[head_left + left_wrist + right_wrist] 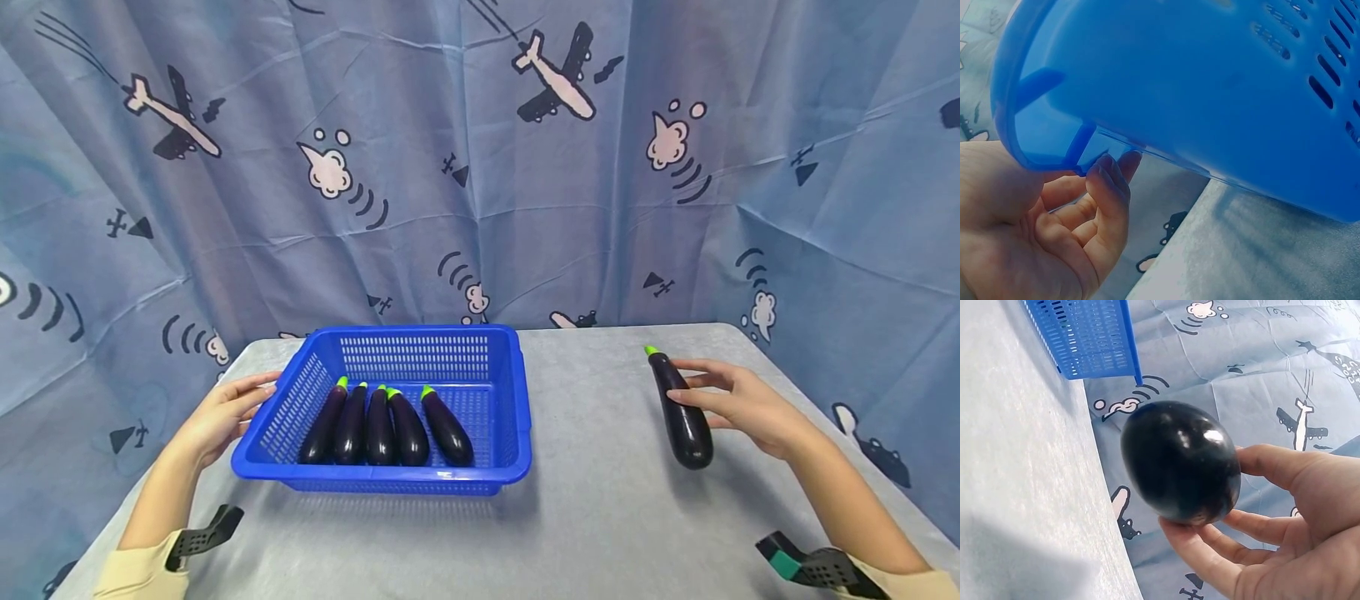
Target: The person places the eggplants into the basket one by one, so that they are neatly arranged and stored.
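Observation:
A blue plastic basket (521, 400) with slotted walls stands left of centre in the head view. Several dark purple eggplants (380, 429) with green stem ends lie inside, most of them side by side and one (447, 427) a little apart to the right. My left hand (225, 412) grips the basket's left rim; its curled fingers show in the left wrist view (1094, 219). On the right, my right hand (750, 404) holds another eggplant (678, 412) between thumb and fingers, above the table. The right wrist view shows that eggplant's rounded, glossy end (1179, 465).
The grey-white table (592, 517) extends below and right of the basket. Behind it hangs a blue curtain (420, 167) printed with planes and clouds. Black straps (202, 537) sit at both wrists, over cream sleeves (146, 575).

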